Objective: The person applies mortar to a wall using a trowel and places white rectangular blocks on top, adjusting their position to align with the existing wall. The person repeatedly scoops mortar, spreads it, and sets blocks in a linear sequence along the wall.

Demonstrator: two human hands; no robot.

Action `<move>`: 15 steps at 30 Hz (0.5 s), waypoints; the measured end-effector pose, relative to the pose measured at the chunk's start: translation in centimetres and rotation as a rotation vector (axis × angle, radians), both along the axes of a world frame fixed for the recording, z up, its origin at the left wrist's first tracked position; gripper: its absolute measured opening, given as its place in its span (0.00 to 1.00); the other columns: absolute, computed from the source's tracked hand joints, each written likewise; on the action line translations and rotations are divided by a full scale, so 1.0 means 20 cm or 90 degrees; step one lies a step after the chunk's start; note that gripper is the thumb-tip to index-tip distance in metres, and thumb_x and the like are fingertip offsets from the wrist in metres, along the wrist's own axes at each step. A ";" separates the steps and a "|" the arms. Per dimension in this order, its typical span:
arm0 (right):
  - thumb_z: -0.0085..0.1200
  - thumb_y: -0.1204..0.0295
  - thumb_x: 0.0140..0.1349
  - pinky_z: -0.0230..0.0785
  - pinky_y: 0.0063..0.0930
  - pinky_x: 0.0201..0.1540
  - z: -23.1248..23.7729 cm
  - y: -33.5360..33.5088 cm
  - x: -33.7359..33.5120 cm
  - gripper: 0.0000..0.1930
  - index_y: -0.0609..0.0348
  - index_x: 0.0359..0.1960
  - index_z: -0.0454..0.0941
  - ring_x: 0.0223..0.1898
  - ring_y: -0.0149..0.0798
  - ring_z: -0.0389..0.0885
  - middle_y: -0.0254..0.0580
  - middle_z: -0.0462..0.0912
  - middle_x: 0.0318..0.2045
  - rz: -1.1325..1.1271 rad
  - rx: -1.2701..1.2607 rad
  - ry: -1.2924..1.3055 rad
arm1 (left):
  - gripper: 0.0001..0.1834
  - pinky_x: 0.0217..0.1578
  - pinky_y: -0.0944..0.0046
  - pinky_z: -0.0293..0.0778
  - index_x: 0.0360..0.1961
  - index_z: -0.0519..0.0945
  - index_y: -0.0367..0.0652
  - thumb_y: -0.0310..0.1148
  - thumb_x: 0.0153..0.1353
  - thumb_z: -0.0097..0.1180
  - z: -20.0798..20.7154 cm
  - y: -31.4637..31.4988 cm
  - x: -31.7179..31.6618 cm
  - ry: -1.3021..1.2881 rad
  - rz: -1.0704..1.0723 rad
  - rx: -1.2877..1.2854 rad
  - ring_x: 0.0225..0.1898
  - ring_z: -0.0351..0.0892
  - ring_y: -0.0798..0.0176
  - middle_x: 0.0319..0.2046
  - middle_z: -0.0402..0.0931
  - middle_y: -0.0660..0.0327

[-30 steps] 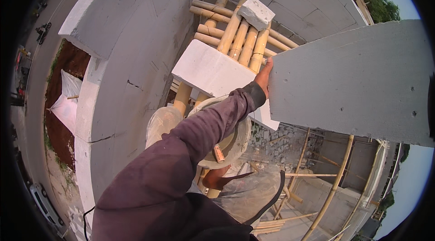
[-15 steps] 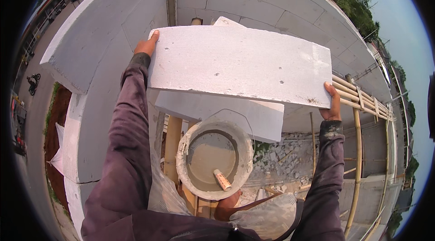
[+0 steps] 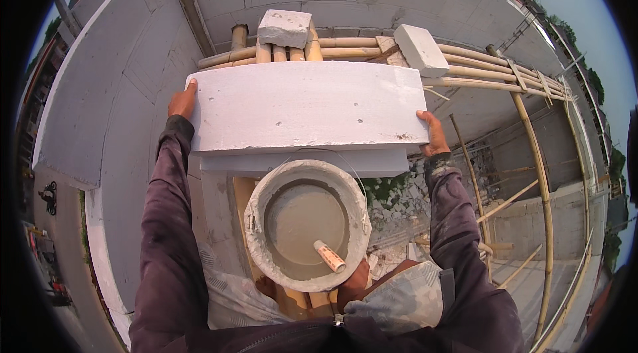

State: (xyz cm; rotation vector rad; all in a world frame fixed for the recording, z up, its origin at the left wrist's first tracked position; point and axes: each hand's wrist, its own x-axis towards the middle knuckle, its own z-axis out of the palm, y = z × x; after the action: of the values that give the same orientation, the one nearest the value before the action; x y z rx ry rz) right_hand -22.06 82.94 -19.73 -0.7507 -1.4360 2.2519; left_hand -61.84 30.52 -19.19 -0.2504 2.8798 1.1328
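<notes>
A long, light-grey aerated concrete block [image 3: 306,107] spans between my two hands, its broad pitted face turned up. My left hand [image 3: 183,99] grips its left end, thumb on the near face. At the opposite end my right hand [image 3: 433,132] clasps the lower corner. Partly hidden under it lies a second concrete block [image 3: 379,163]. Nearer to me stands a mortar-crusted bucket [image 3: 254,220] with a thin wire handle, holding wet grey mortar [image 3: 299,217]. A white and orange cylinder [image 3: 329,257] leans inside against the bucket's near right wall.
Bamboo poles [image 3: 465,73] run along the far side, bearing two small block pieces [image 3: 284,27]. A block wall [image 3: 126,114] rises on the left, with a street beyond and below. Rubble [image 3: 392,207] lies lower down, right of the bucket. My feet are on bamboo.
The held block has moved left and farther down in view, over the second block. Both hands keep their grip. The bamboo and small block pieces behind now show.
</notes>
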 end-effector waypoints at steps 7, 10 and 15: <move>0.58 0.60 0.61 0.74 0.36 0.53 -0.12 -0.04 0.00 0.26 0.68 0.53 0.74 0.49 0.43 0.82 0.50 0.81 0.47 0.006 -0.033 -0.029 | 0.47 0.58 0.54 0.67 0.56 0.76 0.23 0.66 0.63 0.46 -0.16 -0.09 -0.16 -0.009 -0.081 0.075 0.54 0.78 0.46 0.53 0.78 0.41; 0.57 0.62 0.62 0.75 0.34 0.48 -0.11 -0.03 0.00 0.22 0.68 0.51 0.76 0.44 0.41 0.83 0.48 0.82 0.45 0.015 -0.045 -0.056 | 0.48 0.54 0.56 0.69 0.56 0.76 0.22 0.67 0.62 0.47 -0.17 -0.12 -0.14 -0.047 -0.087 -0.047 0.49 0.79 0.50 0.51 0.79 0.42; 0.56 0.59 0.64 0.71 0.31 0.51 -0.17 0.03 0.02 0.25 0.69 0.53 0.77 0.48 0.39 0.81 0.47 0.83 0.46 0.022 -0.019 -0.041 | 0.48 0.54 0.60 0.70 0.59 0.75 0.25 0.67 0.64 0.46 -0.15 -0.15 -0.16 -0.070 -0.122 0.055 0.48 0.79 0.54 0.51 0.79 0.45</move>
State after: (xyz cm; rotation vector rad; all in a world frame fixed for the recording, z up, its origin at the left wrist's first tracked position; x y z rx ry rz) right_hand -21.69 83.49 -23.09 -0.8215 -1.4581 2.3000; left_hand -65.03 27.57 -22.22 -0.0313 2.6837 1.1667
